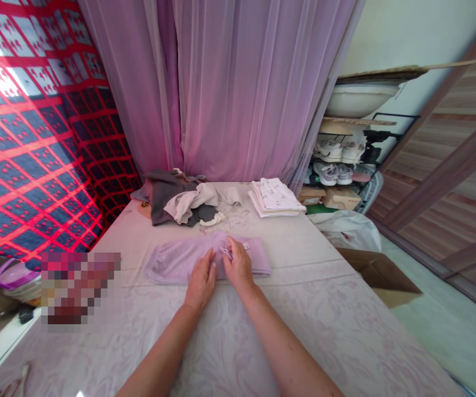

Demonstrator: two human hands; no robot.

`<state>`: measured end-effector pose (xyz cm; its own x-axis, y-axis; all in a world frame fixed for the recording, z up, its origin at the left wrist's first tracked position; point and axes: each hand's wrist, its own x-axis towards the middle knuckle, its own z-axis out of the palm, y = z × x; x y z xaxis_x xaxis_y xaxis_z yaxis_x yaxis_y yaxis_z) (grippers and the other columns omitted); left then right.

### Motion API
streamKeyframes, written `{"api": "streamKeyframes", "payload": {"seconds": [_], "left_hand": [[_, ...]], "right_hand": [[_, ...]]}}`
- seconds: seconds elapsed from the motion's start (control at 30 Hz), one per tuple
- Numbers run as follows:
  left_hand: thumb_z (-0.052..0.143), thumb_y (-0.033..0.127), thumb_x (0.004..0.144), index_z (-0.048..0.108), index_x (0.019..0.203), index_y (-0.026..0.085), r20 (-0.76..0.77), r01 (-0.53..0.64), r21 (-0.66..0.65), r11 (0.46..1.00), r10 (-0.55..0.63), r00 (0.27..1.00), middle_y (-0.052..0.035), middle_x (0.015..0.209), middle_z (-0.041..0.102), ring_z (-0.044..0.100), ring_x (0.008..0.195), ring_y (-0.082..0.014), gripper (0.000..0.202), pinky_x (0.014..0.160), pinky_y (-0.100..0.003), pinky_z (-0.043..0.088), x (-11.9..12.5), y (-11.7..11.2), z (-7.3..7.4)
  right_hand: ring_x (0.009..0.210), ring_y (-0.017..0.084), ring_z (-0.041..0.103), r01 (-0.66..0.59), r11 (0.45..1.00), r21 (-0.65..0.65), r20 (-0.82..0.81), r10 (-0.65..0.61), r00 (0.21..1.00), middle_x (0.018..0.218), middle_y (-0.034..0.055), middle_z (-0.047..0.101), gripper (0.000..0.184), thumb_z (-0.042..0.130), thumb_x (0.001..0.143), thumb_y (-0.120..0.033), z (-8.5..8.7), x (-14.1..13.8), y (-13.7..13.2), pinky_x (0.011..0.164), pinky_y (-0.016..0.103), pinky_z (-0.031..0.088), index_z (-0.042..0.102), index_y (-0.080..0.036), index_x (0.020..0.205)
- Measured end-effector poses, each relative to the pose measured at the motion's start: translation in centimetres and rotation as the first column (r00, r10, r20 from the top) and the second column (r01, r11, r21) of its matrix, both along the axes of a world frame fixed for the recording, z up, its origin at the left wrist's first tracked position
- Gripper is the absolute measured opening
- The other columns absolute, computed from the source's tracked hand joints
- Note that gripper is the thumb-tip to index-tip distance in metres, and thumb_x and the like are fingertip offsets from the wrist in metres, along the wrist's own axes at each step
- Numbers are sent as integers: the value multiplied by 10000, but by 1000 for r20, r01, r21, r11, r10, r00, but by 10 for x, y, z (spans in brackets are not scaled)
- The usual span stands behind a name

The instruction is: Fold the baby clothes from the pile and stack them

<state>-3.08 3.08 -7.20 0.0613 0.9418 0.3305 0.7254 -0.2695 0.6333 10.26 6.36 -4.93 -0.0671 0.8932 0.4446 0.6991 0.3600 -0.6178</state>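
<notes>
Folded lavender ribbed pants (167,259) lie flat across the table in front of me, with a small white label near the right end. My left hand (202,280) rests at their near edge, fingers stretched out and touching the cloth. Over the middle of the pants, my right hand (238,263) has its fingers closed on a thin lavender drawstring (225,251), whose loop shows beside the fingertips. The string's lower part is hidden by that hand.
A heap of dark grey and beige clothes (159,198) lies at the table's far left. Folded white printed cloths (277,197) are stacked at the far right. Purple curtains (238,94) hang behind the table (304,309). A cardboard box (380,273) and a shoe rack stand to the right.
</notes>
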Motion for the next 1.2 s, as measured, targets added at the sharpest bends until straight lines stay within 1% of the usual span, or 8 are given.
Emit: {"api": "streamKeyframes", "payload": {"seconds": [0.17, 0.4, 0.53, 0.63, 0.77, 0.97, 1.07, 1.2], "left_hand": [[296, 276, 936, 431, 1338, 155, 197, -111, 9, 994, 108, 975, -102, 1311, 574, 523, 1221, -161, 441, 1048, -360, 407, -5, 3, -7], [366, 297, 925, 563, 1232, 194, 138, -31, 114, 993, 15, 990, -89, 1274, 599, 542, 1188, -196, 380, 1034, -409, 423, -5, 4, -8], [446, 331, 910, 652, 1126, 262, -62, 101, 136, 986, -93, 994, -46, 1330, 566, 446, 1280, -257, 307, 1057, -479, 382, -1, -1, 0], [470, 322, 903, 663, 1104, 267, -158, 123, 91, 988, -107, 982, -35, 1300, 594, 440, 1277, -282, 284, 1050, -518, 369, 3, -5, 5], [469, 274, 902, 657, 1090, 241, -193, 99, 63, 993, -85, 977, -45, 1259, 623, 491, 1224, -276, 268, 1043, -519, 364, 5, -6, 5], [531, 240, 866, 634, 1105, 227, -148, 104, 93, 990, -90, 985, -57, 1210, 646, 532, 1168, -254, 260, 1028, -497, 379, 3, -4, 3], [538, 231, 860, 644, 1093, 227, -103, 116, 105, 988, -105, 989, -52, 1136, 675, 575, 1076, -224, 257, 981, -441, 428, 1, -1, 3], [554, 223, 842, 678, 1015, 241, -35, 82, 76, 994, -79, 996, -36, 1013, 702, 607, 967, -199, 214, 901, -382, 474, 0, 3, 2]], "right_hand": [[1004, 199, 550, -47, 999, -24, 22, 47, 999, 1082, 112, 608, 525, 431, 790, -127, -7, -13, -5, 935, 323, 441, 470, -129, 1313], [989, 185, 598, -172, 985, -11, -33, 172, 985, 1116, 101, 638, 372, 455, 861, -282, 1, 8, -1, 885, 313, 482, 565, -180, 1201], [1186, 215, 510, -44, 998, -52, 227, 54, 972, 1238, 103, 606, 381, 367, 915, -308, 12, 45, 8, 1041, 401, 352, 580, -203, 1212], [1372, 264, 287, 90, 978, -187, 471, 9, 882, 1471, 110, 387, 471, 390, 915, -381, 10, 64, 9, 1102, 543, 186, 469, -209, 1347], [1419, 250, 169, 154, 935, -319, 546, 48, 837, 1537, 95, 258, 523, 357, 925, -441, -4, 69, 9, 1094, 582, 162, 396, -227, 1401], [1307, 211, 409, 99, 981, -167, 150, -74, 986, 1393, 104, 490, 438, 334, 904, -341, -23, 86, 15, 1090, 432, 308, 576, -202, 1241], [1176, 208, 540, 105, 987, -123, -136, -122, 983, 1256, 101, 605, 386, 389, 845, -316, -35, 107, 10, 1039, 384, 390, 659, -192, 1091], [1108, 215, 583, 84, 984, -159, -277, -126, 953, 1171, 61, 657, 291, 460, 745, -267, -42, 137, -5, 991, 394, 429, 701, -227, 902]]}}
